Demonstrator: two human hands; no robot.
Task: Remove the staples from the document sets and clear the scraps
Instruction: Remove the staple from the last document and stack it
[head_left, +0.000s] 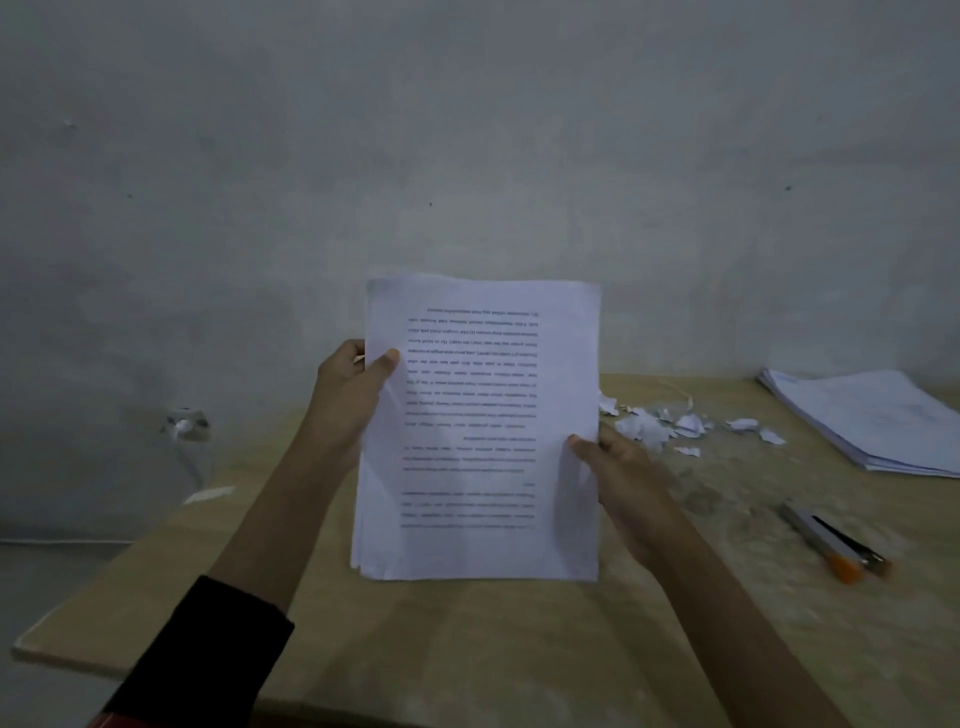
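A set of printed white sheets (478, 431) is held upright above the wooden table (467, 639), its text upside down to me. My left hand (353, 395) grips its left edge, thumb on the front page. My right hand (618, 467) pinches the right edge lower down, thumb on the front. Torn white paper scraps (670, 426) lie scattered on the table behind and to the right of the sheets. No staple is visible from here.
A stack of white papers (872, 421) lies at the table's far right. A metal tool with an orange tip (831, 545) and a dark pen lie right of my right arm. A wall socket with a cable (184, 426) is on the left wall.
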